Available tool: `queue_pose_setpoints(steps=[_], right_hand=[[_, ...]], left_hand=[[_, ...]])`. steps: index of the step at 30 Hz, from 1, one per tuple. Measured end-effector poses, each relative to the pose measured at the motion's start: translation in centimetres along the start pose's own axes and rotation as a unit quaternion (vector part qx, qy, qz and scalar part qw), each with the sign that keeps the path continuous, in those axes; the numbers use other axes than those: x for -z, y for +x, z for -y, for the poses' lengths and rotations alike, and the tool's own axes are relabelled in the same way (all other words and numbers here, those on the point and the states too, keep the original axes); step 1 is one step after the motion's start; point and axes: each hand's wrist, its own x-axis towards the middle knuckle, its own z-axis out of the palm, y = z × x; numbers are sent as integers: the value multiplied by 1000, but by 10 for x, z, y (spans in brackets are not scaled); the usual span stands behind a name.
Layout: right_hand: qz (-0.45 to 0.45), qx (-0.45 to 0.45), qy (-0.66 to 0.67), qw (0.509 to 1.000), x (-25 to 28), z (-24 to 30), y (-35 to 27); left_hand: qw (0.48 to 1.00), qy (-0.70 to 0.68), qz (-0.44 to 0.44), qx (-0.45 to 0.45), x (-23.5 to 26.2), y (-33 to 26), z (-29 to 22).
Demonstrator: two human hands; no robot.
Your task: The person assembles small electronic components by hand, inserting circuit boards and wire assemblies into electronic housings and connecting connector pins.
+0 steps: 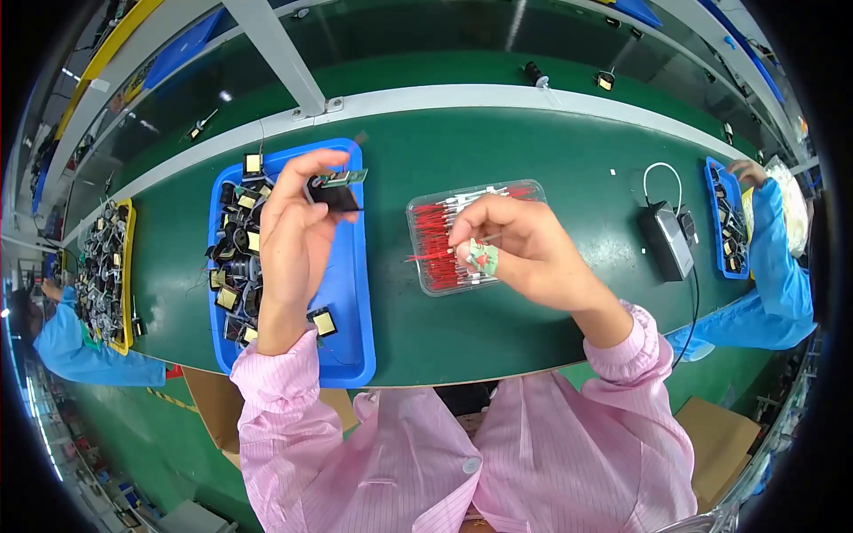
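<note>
Raised left hand (298,226) pinches a black component (335,191); right hand (520,249), bent, apparently nips red wires (440,235).

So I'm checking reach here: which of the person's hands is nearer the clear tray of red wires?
Right. The right hand is directly over the clear tray of red wires, fingertips above them. The left hand is off to the tray's left, above the blue bin, holding a small black component.

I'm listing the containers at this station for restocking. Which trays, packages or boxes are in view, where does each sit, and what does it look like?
Blue tray: under the left hand, rectangular, holds black-and-yellow parts.
Clear plastic box: by the right hand, shallow, holds red-tipped wires.
Yellow tray: far left, narrow.
Small blue tray: far right, beside a co-worker's sleeve.
Cardboard box: below the table edge, brown.
</note>
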Motion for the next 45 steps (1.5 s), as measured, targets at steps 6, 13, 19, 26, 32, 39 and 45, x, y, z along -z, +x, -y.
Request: queue_pose_setpoints(steps=[6, 13, 19, 26, 32, 39, 45], right_hand=[[-53, -62, 92, 992, -1, 9, -21], [-100, -3, -41, 994, -6, -1, -27], [-123, -44, -75, 989, -16, -1, -25], [-105, -7, -70, 992, -10, -3, -31], [-112, -38, 259, 959, -13, -2, -26], [-117, 62, 84, 988, -28, -20, -22], [-121, 93, 44, 987, -29, -20, -22]], left_hand=[[984, -24, 173, 30, -4, -5, 14], [955, 190, 217, 72, -33, -22, -3], [895, 371, 203, -141, -37, -24, 7], [918, 340, 164, -126, -35, -25, 9], [969, 200, 116, -86, -32, -30, 17], [969, 178, 129, -114, -39, -33, 21], [962, 198, 134, -129, -38, -36, 18]])
